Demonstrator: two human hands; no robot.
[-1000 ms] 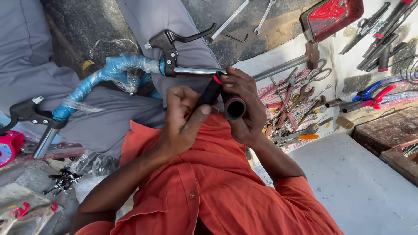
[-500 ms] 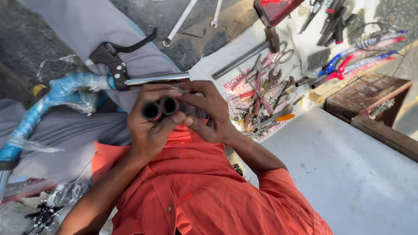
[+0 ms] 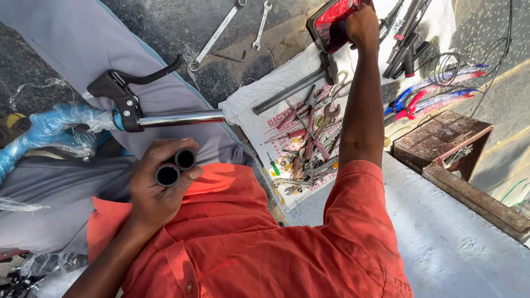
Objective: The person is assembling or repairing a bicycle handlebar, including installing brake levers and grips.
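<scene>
My left hand (image 3: 157,190) is closed around two black rubber handlebar grips (image 3: 175,167), their open ends facing up, held over my orange shirt. Just above them lies a chrome handlebar (image 3: 179,118) with a black brake lever (image 3: 127,91) and a blue plastic-wrapped section (image 3: 52,126). My right hand (image 3: 361,25) is stretched far forward, its fingers curled over the edge of a red case (image 3: 331,19) at the top of the tool spread.
A white sheet (image 3: 248,102) holds a hammer (image 3: 298,88), pliers and several small tools (image 3: 309,129). Two spanners (image 3: 221,33) lie on the dark ground. Blue and red cutters (image 3: 430,95), a wooden box (image 3: 441,138), a pale slab (image 3: 458,243) and someone's grey trousers (image 3: 72,38) surround me.
My right hand has left the grips and reached up to the red case. Both grips now sit in my left hand alone, lower and nearer my chest.
</scene>
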